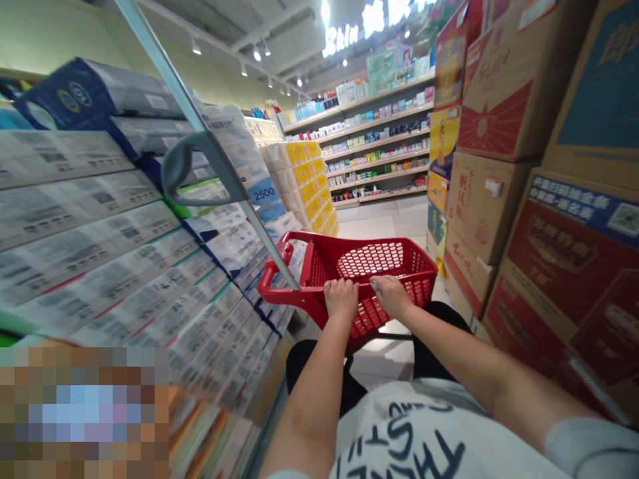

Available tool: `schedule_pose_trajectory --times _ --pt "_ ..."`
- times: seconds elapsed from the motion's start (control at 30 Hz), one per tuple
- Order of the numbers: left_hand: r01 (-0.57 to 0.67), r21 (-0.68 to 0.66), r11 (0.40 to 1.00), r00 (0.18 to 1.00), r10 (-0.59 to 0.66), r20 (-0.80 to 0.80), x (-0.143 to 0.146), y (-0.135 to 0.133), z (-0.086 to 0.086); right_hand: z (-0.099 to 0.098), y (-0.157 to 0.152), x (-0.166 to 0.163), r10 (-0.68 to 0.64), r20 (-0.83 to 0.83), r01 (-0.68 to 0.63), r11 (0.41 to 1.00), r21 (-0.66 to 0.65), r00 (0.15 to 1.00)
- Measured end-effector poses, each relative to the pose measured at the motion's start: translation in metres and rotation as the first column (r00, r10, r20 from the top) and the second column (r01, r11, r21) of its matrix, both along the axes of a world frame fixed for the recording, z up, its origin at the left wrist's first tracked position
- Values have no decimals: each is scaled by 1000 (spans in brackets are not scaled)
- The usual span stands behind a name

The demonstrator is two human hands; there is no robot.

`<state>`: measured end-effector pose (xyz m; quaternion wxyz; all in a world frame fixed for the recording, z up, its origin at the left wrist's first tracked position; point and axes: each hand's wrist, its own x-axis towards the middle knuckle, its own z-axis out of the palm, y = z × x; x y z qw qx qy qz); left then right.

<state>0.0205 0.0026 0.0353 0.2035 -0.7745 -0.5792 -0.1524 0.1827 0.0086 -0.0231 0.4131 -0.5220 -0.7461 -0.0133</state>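
Tight aisle, with a snag risk on both sides.
Cardboard boxes (504, 86) crowd the right and tissue packs (100, 266) the left. The red basket (319, 269) stands between them, and its grey handle (184, 159) could catch the packs. The left hand (341, 297) and right hand (390, 295) clench its near rim.

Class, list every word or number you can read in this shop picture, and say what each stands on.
"Skin": lit sign near the ceiling.
"2500": blue label on a tissue pack, left shelf.
Shirt print: upside down, cut off, unreadable.
Cardboard boxes, right: Chinese print, too blurred.
Red basket: no text.
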Motion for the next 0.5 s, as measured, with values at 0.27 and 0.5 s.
schedule_pose_trajectory --times 0.27,0.5 --pt "24 5 1000 1000 -24 -11 -2 1 -2 16 2 -37 61 15 -60 996 -63 998" --pt "46 -3 999 999 -46 26 -2 1 -2 1 -8 31 -90 76 93 995 -38 993"
